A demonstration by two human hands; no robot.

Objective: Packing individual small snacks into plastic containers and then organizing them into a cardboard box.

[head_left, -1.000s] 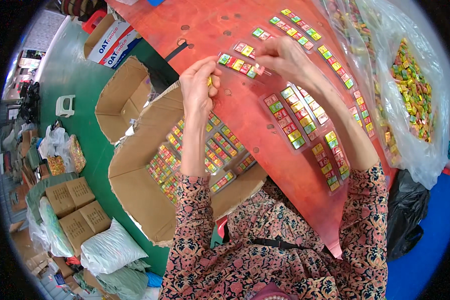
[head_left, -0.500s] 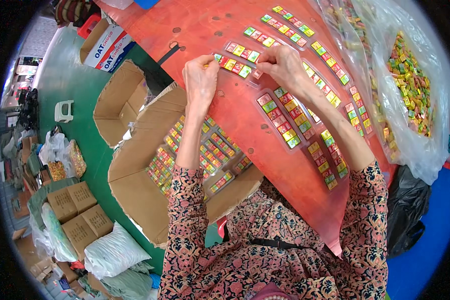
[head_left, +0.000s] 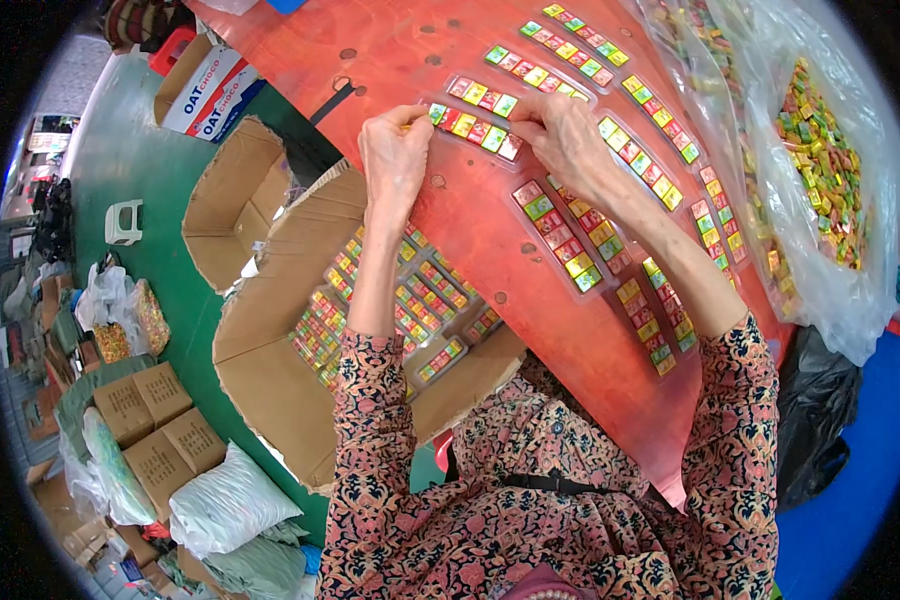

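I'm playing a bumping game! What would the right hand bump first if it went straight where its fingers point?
Probably the little coloured blocks lined up on the red table. The right hand points left toward them and looks very close, but its height is hard to tell.

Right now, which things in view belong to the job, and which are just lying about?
Likely in use: strip between left hand and right hand; nearby strips; red table; open carton of strips; clear bag of pieces.

Likely lying about: white stool; black bag; stacked brown cartons; white sack.
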